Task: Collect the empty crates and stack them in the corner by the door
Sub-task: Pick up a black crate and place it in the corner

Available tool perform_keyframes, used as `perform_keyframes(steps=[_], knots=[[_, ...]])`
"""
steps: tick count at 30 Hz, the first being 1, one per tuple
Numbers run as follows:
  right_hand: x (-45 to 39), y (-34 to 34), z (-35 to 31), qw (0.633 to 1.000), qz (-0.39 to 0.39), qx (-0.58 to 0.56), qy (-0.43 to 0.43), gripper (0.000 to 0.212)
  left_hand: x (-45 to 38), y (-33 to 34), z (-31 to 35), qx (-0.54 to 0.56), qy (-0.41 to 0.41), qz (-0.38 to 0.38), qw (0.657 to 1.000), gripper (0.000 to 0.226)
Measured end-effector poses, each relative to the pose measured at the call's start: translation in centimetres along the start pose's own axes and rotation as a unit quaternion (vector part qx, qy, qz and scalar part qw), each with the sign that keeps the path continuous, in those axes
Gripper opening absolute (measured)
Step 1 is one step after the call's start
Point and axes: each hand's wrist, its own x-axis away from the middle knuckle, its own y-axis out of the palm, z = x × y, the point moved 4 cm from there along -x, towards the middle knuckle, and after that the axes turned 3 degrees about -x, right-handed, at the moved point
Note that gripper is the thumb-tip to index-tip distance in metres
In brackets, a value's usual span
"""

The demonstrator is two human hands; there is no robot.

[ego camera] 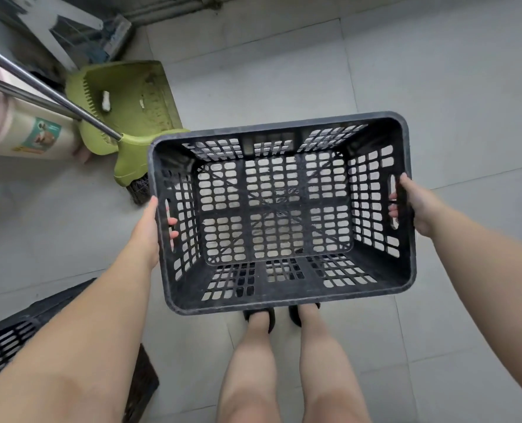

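Note:
An empty black slotted plastic crate hangs level in front of me above the grey tiled floor, open side up. My left hand grips its left handle slot, fingers poking through to the inside. My right hand grips the right handle slot the same way. Through the crate's lattice bottom I see the floor, and my feet show just below its near rim. A second black slotted crate sits on the floor at the lower left, partly hidden by my left forearm.
A green dustpan and a green broom head with a metal handle stand at the left. A cream cylinder lies beside them. A white frame and wall base run along the top left. Grey tiles spread to the right.

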Motion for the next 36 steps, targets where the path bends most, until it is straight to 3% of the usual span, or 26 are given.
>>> perform_keyframes(steps=[6, 12, 19, 29, 36], knots=[[12.4, -4.4, -0.2, 0.997, -0.002, -0.081, -0.003, 0.058, 10.9, -4.4, 5.4, -0.029, 0.05, 0.0, 0.998, 0.042], [26.5, -9.6, 0.7, 0.987, -0.003, -0.163, -0.005, 0.055, 23.1, -8.7, 9.5, -0.027, 0.072, -0.047, 0.996, 0.041], [36.7, -14.8, 2.1, 0.959, 0.066, -0.274, -0.035, 0.049, 32.3, -10.2, 12.3, -0.059, 0.124, -0.07, 0.988, 0.043], [40.4, -22.7, 2.8, 0.909, 0.136, -0.388, -0.07, 0.044, 39.3, -2.2, 19.3, -0.146, 0.182, -0.124, 0.964, 0.043], [38.8, -29.8, 1.3, 0.903, 0.182, -0.379, -0.082, 0.046, 43.7, 7.9, 24.2, -0.238, 0.218, -0.123, 0.939, 0.039]])
